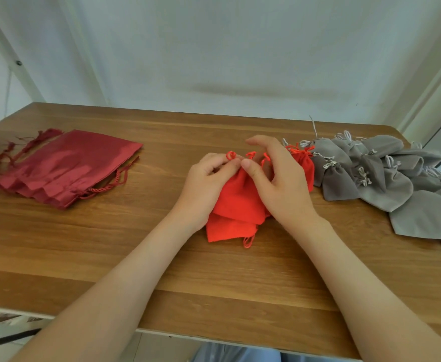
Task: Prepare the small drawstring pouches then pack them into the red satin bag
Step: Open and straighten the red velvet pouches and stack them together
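A small stack of bright red drawstring pouches [236, 205] lies at the middle of the wooden table [135, 257]. My left hand [209, 184] pinches the top pouch's red cord at its neck. My right hand [279, 178] grips the same neck from the right, thumb against the cloth. Another red pouch [304, 163] lies just behind my right hand. The dark red satin bag [68, 168] lies flat at the left, its cords loose.
A heap of several grey drawstring pouches [386, 176] covers the right side of the table, reaching its right edge. A white wall stands behind the table. The table's front edge is close to my body.
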A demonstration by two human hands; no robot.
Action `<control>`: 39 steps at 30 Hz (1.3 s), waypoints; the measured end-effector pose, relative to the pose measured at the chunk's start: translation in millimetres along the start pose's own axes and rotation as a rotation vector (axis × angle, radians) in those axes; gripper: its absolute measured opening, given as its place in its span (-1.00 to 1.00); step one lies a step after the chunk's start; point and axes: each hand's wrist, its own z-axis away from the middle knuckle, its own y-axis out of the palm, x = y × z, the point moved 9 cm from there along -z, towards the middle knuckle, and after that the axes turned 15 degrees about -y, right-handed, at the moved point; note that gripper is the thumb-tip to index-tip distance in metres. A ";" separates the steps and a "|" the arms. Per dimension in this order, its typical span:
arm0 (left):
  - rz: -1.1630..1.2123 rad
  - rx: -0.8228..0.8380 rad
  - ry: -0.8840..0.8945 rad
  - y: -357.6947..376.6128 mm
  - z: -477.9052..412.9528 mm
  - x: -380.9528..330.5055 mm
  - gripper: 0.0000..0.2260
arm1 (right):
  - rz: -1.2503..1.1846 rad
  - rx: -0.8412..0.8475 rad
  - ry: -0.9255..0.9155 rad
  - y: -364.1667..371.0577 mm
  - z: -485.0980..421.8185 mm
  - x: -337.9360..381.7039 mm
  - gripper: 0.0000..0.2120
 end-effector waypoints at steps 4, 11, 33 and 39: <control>0.289 0.144 -0.154 6.0 -2.4 7.9 -0.86 | 0.059 0.095 0.060 4.0 1.5 -10.4 -0.76; 0.277 0.139 -0.122 3.3 -6.8 7.0 -0.88 | 0.033 0.221 0.141 16.1 4.7 -25.4 -0.83; 0.479 0.142 -0.096 -3.2 -14.3 8.2 -0.89 | 0.056 0.258 0.283 7.0 8.0 -33.7 -0.83; 0.607 0.220 -0.173 2.0 -10.4 4.2 -0.91 | -0.148 0.151 0.446 1.8 11.2 -43.4 -0.75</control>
